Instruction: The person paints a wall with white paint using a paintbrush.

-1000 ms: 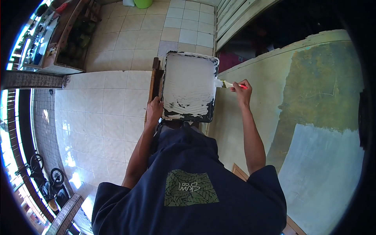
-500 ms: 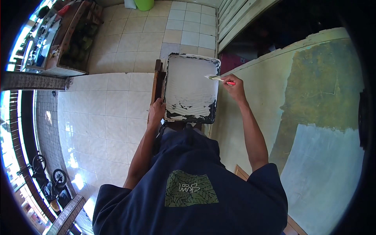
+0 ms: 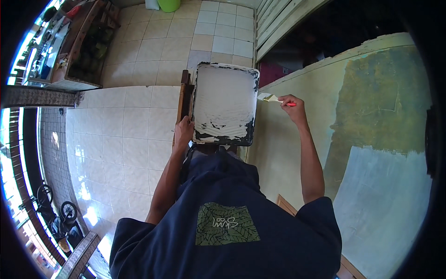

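A black paint tray [image 3: 225,93], coated with white paint, lies in front of my body. Its near end shows black patches through ridged paint. My left hand [image 3: 184,131] is closed at the tray's left rim, right beside a brown wooden piece [image 3: 185,100]; whether its fingers also grip the wood I cannot tell. In my right hand [image 3: 294,109] is a paintbrush [image 3: 274,98] with a pale handle and red end, gripped by the handle. White paint covers its bristles, which point left, just beyond the tray's right edge and in front of the pale wall.
On the right stands a wall [image 3: 297,135] with a bare greenish-brown patch [image 3: 374,102] and a white-painted area [image 3: 376,200]. Farther off are a green bucket [image 3: 169,4] and a wooden cabinet [image 3: 88,42]. Tiled floor [image 3: 137,121] extends left, with a bicycle [image 3: 67,214] outside.
My right hand has moved the paintbrush right, from over the tray to outside its right edge. My left hand stays at the tray's left side.
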The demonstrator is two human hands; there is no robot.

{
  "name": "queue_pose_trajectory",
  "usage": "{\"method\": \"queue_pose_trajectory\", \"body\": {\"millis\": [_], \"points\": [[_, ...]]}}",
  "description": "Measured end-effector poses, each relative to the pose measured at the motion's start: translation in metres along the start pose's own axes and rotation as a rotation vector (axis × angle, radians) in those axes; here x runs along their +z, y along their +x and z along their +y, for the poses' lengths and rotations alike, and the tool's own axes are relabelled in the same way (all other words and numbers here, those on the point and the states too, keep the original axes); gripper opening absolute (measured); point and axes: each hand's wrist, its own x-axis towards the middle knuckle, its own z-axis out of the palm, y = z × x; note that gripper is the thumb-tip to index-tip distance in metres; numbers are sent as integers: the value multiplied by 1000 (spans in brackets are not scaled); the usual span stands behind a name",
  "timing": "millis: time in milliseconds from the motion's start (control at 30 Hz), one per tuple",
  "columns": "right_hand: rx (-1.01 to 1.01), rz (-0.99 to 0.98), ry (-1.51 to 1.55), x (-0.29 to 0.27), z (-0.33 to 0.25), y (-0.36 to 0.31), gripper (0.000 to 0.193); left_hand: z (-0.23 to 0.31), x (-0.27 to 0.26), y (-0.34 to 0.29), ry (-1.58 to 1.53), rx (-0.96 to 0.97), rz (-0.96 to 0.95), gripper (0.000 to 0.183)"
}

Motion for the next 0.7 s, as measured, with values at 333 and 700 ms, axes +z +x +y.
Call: {"method": "queue_pose_trajectory", "body": {"millis": [333, 700], "points": [[132, 363, 425, 52, -16, 20, 19, 6, -3, 3, 5, -97, -77, 29], [-52, 491, 15, 110, -44, -26, 13, 1, -8, 0, -64, -24, -71, 25]]}}
